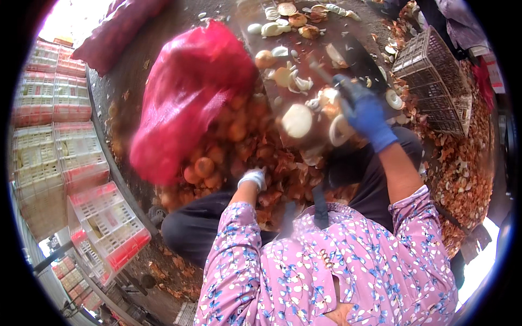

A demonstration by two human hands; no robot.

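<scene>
My right hand (372, 117), in a blue glove, is closed round a knife (321, 71) above a board (356, 57); motion blurs both hand and blade. Below it on the board lie a large peeled onion (297, 120), a pale onion ring (340, 130) and cut onion pieces (291, 77). My left hand (254, 178), in a white glove, reaches down between my knees into a heap of brown onions (204, 167) and loose skins (283, 187). Its fingers are blurred and partly hidden, so whether it grips an onion does not show.
A red mesh sack (190, 92) lies at the left with onions spilling from its mouth. Stacked plastic crates (35, 146) line the far left. An openwork crate (432, 79) stands at the right beside a thick spread of onion skins (462, 185).
</scene>
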